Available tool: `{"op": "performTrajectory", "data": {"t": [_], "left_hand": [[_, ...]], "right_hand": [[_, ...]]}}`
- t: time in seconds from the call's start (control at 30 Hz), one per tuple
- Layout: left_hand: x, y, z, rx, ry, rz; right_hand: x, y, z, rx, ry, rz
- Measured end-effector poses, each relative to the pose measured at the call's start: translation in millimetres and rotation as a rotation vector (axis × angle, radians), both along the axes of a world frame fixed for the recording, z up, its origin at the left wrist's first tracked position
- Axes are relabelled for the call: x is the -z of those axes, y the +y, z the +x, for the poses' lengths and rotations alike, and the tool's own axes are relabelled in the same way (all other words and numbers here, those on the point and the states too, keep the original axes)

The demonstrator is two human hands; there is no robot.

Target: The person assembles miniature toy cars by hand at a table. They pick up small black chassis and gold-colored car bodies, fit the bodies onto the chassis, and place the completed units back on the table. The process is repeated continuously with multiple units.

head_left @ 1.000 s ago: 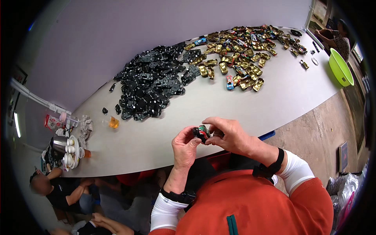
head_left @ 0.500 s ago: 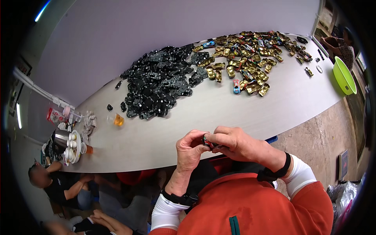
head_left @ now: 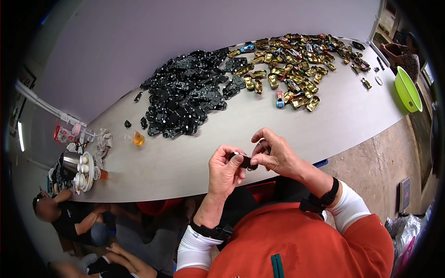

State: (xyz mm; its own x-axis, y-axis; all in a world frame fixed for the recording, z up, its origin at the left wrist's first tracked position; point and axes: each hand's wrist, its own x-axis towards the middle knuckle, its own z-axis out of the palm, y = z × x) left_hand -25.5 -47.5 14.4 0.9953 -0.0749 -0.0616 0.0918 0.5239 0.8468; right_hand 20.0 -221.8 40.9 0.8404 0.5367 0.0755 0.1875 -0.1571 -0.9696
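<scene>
black face of the toy car [head_left: 247, 161] is what shows, held between the hands over the near side of the table [head_left: 324, 123]. left hand [head_left: 221, 172] is clamped on it, thumb laid across. right hand [head_left: 279, 155] has its thumb at the other end, forefinger arched clear; whether it grips anything, can't tell.

step in hand looks like turning and working the car with the fingertips, my read. to do it well: let the left pinch be the fixture, hold by the sides, keep the thumb off whatever is being worked. right side should press square, light force first; a skewed push would likely twist the car out of the pinch. staying over the table means a drop lands on the top, not the floor [head_left: 375, 150].

vs half a second ago: right fingers were folded over the car with red showing; now the forefinger is lifted away and the dark face is exposed. black pile [head_left: 183, 99] and gold pile [head_left: 296, 69] look unchanged.
</scene>
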Motion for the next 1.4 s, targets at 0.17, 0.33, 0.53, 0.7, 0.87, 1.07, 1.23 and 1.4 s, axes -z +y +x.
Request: {"op": "performTrajectory", "data": {"t": [0.17,0.33,0.53,0.7,0.87,1.07,1.23,1.4], "left_hand": [[31,17,7,-0.150,0.233,-0.205],[51,23,11,-0.070,0.344,-0.287],[58,22,10,-0.034,0.312,-0.294],[45,18,11,-0.034,0.294,-0.214],[35,14,8,-0.018,0.254,-0.163],[19,1,3,-0.148,0.084,0.057],[7,-11,3,-0.280,0.032,0.319],[11,-4,11,-0.234,0.157,0.179]], "right_hand": [[27,-8,8,0.069,0.109,-0.226],[42,-1,-5,-0.057,0.502,0.126],[29,-1,0,-0.203,0.543,0.116],[31,-2,-1,-0.309,0.485,0.159],[30,-2,0,-0.324,0.465,0.174],[32,3,-2,-0.174,0.356,0.076],[42,6,-2,-0.124,0.359,0.121],[43,-5,-2,-0.217,0.559,0.266]]}}
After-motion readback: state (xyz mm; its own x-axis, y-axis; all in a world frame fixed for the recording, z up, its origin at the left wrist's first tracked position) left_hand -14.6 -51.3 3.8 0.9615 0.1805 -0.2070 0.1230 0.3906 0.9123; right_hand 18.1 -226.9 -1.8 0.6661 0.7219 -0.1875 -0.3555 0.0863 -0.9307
